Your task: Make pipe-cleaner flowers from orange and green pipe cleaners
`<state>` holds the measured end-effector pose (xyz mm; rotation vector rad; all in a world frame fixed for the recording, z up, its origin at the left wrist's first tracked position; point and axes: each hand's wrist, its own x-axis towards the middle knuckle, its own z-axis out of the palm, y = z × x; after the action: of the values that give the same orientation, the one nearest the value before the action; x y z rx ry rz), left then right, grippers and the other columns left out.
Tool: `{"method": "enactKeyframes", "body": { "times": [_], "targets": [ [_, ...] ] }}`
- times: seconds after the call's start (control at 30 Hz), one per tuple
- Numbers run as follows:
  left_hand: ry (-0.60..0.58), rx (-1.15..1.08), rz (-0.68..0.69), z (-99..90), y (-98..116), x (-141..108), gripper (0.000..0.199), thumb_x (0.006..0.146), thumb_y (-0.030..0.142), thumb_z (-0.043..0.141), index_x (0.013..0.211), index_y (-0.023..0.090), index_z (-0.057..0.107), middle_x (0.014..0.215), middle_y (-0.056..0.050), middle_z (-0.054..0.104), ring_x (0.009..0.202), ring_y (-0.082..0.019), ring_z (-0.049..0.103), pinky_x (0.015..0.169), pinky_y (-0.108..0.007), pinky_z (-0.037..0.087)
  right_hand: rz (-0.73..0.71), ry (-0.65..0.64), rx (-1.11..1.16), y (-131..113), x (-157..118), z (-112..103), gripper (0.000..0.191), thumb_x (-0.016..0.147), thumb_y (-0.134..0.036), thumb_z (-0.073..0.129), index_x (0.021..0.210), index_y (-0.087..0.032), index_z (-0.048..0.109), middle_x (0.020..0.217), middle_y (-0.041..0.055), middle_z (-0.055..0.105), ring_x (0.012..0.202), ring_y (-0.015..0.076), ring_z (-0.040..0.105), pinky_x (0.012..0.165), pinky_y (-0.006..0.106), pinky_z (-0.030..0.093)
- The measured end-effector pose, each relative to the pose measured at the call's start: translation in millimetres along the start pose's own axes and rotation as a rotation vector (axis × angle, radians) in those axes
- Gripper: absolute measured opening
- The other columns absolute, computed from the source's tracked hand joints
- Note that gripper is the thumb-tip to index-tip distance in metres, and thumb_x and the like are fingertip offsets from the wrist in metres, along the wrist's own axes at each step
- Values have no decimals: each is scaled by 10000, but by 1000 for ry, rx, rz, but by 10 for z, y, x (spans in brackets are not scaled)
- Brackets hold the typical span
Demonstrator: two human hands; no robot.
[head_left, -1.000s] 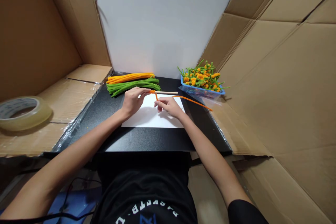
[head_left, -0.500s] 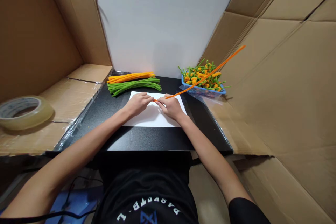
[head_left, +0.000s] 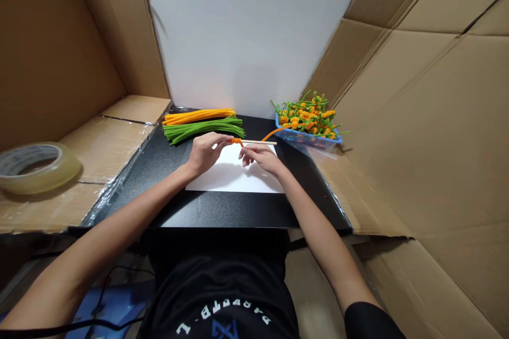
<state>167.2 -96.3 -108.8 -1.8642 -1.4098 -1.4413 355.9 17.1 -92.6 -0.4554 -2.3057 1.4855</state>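
Observation:
My left hand is shut around one end of a thin wooden stick, which points right above the white paper sheet. An orange pipe cleaner is coiled tightly on the stick just beyond my left fingertips. Its free end curves up to the right, in front of the basket. My right hand sits just right of the coil, and its fingertips pinch the pipe cleaner close to the stick. Part of the strand is hidden by my fingers.
Bundles of orange and green pipe cleaners lie on the black table behind the paper. A blue basket holds several green-stemmed orange flowers. A tape roll sits on cardboard at left.
The hands have drawn apart again and the wooden stick shows once more. The orange pipe cleaner's long free end, raised up-right half a second ago, is now shorter and lower, with more coiled on the stick.

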Motion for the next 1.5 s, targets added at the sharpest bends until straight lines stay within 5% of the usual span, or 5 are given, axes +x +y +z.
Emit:
{"method": "enactKeyframes", "body": {
  "times": [0.27, 0.53, 0.73, 1.1, 1.5],
  "targets": [
    [-232, 245, -249, 13, -234, -43, 147, 902, 192, 620, 926, 191, 765, 831, -48, 778, 671, -169, 687, 647, -260, 472, -176, 276, -606, 9, -29, 236, 279, 965, -347, 536, 796, -192, 695, 560, -10, 602, 532, 131, 521, 594, 252, 327],
    [-421, 242, -75, -67, -270, 20, 211, 927, 196, 557, 941, 190, 768, 800, -64, 754, 679, -180, 670, 634, -264, 467, -329, 535, -650, 19, -35, 101, 222, 950, -299, 574, 834, -190, 730, 729, 48, 691, 731, 186, 581, 695, 283, 403],
    [-508, 18, 145, -108, -190, 39, 248, 975, 221, 514, 967, 211, 761, 837, -53, 762, 736, -152, 690, 674, -242, 509, -215, 368, -360, 20, -4, -24, 238, 885, -398, 646, 814, -190, 739, 723, 38, 705, 721, 181, 599, 695, 296, 438],
    [1, -26, -163, -55, -64, 38, 149, 926, 272, 625, 923, 187, 747, 876, -27, 785, 738, -136, 717, 711, -231, 541, -73, 153, -58, -11, 12, 137, 424, 875, -552, 598, 756, -165, 725, 612, 14, 631, 593, 137, 563, 621, 255, 407],
    [-472, 368, -117, -22, -140, 8, 219, 934, 217, 544, 937, 174, 759, 747, -88, 721, 664, -201, 650, 608, -270, 451, -186, 412, -677, 18, -29, 275, 360, 973, -416, 549, 756, -187, 722, 656, 31, 650, 609, 153, 517, 640, 283, 325]
  ]
}}
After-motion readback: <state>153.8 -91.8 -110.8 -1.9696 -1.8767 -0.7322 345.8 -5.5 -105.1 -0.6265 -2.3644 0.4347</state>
